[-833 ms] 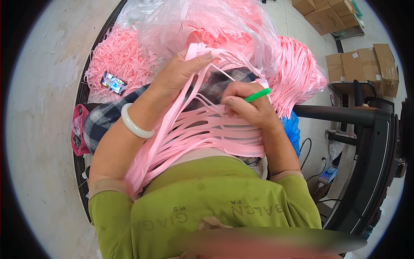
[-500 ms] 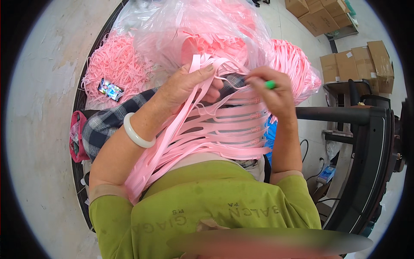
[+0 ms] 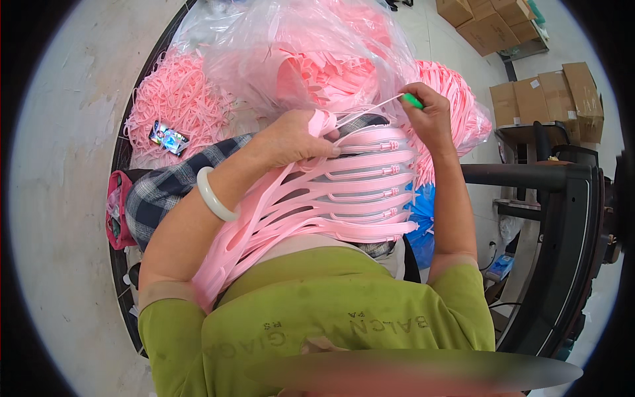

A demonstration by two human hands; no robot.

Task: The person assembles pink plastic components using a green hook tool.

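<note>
My left hand (image 3: pixel 294 140) grips the top of a bunch of pink plastic straps (image 3: pixel 350 192) that drape over my forearm and lap. A white bangle (image 3: pixel 213 195) sits on that wrist. My right hand (image 3: pixel 430 116) is raised to the right and holds a small green-handled tool (image 3: pixel 413 100). A thin pink strip stretches from the tool back to the bunch under my left fingers.
A clear plastic bag of pink parts (image 3: pixel 311 59) lies ahead. Loose pink strips (image 3: pixel 175 106) pile up at left around a phone (image 3: pixel 169 138). More pink strips (image 3: pixel 456 112) hang at right. Cardboard boxes (image 3: pixel 549 99) and a black machine frame (image 3: pixel 562 218) stand to the right.
My right hand has moved up and to the right with the green tool, drawing a thin strip away from the bunch. My left hand has closed over the strap tops.
</note>
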